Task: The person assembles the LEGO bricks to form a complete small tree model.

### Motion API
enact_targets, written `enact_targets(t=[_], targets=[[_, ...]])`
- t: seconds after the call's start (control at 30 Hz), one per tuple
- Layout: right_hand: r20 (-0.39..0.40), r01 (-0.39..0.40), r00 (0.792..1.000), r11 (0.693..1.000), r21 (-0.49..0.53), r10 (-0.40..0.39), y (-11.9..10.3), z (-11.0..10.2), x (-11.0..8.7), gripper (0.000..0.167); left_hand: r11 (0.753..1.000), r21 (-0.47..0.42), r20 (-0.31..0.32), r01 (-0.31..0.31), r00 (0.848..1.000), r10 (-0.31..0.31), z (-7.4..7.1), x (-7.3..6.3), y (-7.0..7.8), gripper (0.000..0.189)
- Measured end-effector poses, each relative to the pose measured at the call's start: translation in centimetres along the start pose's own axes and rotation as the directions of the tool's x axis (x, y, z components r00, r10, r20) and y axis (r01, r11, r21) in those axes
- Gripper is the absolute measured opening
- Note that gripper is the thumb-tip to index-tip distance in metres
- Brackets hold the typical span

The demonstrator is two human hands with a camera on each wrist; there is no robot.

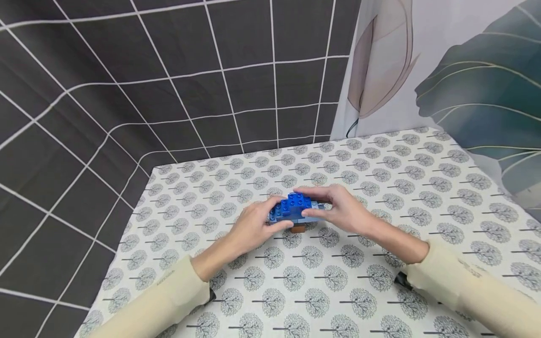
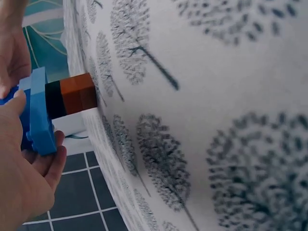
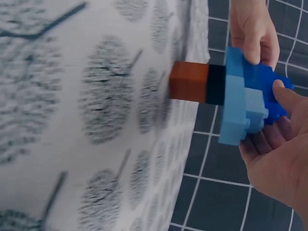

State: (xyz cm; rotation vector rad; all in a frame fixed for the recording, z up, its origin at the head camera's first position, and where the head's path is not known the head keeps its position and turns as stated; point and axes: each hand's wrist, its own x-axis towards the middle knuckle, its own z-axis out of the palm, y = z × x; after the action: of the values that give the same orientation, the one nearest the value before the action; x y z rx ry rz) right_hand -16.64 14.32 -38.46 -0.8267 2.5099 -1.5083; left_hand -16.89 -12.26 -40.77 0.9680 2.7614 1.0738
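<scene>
A toy-brick model stands on the patterned tablecloth, widest at its top. Dark blue studded bricks (image 1: pixel 297 201) form a stepped upper part over light blue bricks (image 3: pixel 233 108). Beneath them, a black brick (image 3: pixel 215 84) and a brown brick (image 3: pixel 188 81) make a narrow column down to the cloth. My left hand (image 1: pixel 252 224) grips the model's left end, thumb in front and fingers behind. On the right side, my right hand (image 1: pixel 345 211) holds the dark blue bricks between thumb and fingers. Some fingertips are hidden behind the model.
The tablecloth (image 1: pixel 274 303) carries a grey tree print. A dark curtain (image 1: pixel 249 42) with a white grid hangs along the back and left. At the back right hangs a leaf-patterned curtain (image 1: pixel 477 94).
</scene>
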Motion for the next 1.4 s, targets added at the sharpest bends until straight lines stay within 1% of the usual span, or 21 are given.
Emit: enact_targets(t=[0.1, 0.2, 0.33, 0.57, 0.63, 0.73, 0.87, 1.1, 1.2, 1.4], targets=[[0.000, -0.016, 1.000, 0.999, -0.028, 0.016, 0.6, -0.2, -0.6, 0.059, 1.000, 0.016, 0.019, 0.027, 0.999, -0.028, 0.1, -0.3, -0.3, 0.071], [-0.010, -0.050, 0.999, 0.998, -0.046, 0.049, 1.0, -0.4, -1.1, 0.059, 0.999, -0.011, 0.010, 0.047, 0.999, -0.046, 0.1, -0.7, -0.7, 0.074], [-0.012, -0.081, 0.997, 0.995, -0.051, 0.081, 1.6, -0.8, -1.7, 0.060, 0.997, -0.052, -0.003, 0.055, 0.998, -0.055, -0.1, -1.2, -1.1, 0.071], [-0.015, -0.114, 0.993, 0.991, -0.073, 0.114, 2.6, -0.9, -2.8, 0.056, 0.992, -0.084, -0.010, 0.088, 0.996, -0.090, 0.0, -2.6, -1.7, 0.061], [-0.015, -0.111, 0.994, 0.991, -0.073, 0.110, 2.8, -0.9, -3.1, 0.055, 0.993, -0.091, -0.023, 0.080, 0.996, -0.082, 0.0, -2.9, -1.8, 0.058], [-0.027, -0.093, 0.995, 0.993, -0.075, 0.091, 3.0, -0.9, -3.4, 0.053, 0.995, -0.082, -0.067, 0.052, 0.996, -0.057, 0.1, -3.1, -2.0, 0.054], [-0.036, -0.087, 0.996, 0.995, -0.058, 0.085, 3.0, -1.1, -3.5, 0.052, 0.997, -0.075, -0.107, 0.024, 0.994, -0.032, 0.2, -3.2, -2.1, 0.054], [-0.042, -0.105, 0.994, 0.994, -0.035, 0.104, 3.0, -1.1, -3.7, 0.051, 0.995, -0.103, -0.108, 0.019, 0.994, -0.030, 0.2, -3.2, -2.0, 0.050], [-0.045, -0.108, 0.993, 0.994, -0.033, 0.107, 3.1, -1.1, -3.7, 0.051, 0.993, -0.114, -0.109, 0.007, 0.994, -0.019, 0.2, -3.1, -2.0, 0.048], [-0.053, -0.135, 0.990, 0.990, -0.041, 0.133, 3.1, -1.3, -3.9, 0.051, 0.996, -0.087, -0.126, -0.024, 0.992, 0.013, 0.2, -3.0, -1.8, 0.047]])
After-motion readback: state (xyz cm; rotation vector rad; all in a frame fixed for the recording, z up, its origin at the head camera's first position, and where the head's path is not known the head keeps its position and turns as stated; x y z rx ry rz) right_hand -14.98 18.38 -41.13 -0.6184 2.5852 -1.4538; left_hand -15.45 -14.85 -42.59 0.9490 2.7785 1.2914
